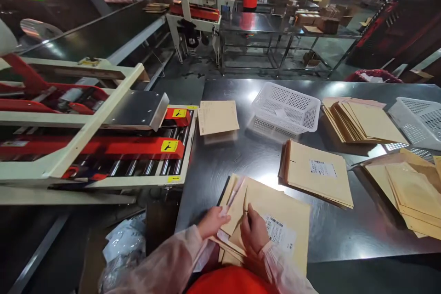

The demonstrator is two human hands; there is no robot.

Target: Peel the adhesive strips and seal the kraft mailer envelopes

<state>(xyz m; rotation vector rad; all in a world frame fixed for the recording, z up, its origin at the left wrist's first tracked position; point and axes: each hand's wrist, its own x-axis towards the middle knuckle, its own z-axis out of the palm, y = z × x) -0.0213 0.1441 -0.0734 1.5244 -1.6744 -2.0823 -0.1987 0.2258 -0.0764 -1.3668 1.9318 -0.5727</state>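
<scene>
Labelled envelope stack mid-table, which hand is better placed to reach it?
Probably the right hand: it rests on the near envelope pile, on the side toward the labelled stack. The left hand pinches a flap at the pile's left edge.

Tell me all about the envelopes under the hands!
The envelopes are tan paper mailers, lying flat in a loose, fanned stack at the near edge of the shiny metal table. The top one bears a white barcode label. The left hand pinches the stack's left edge. The right hand lies on top with its fingers curled.
</scene>
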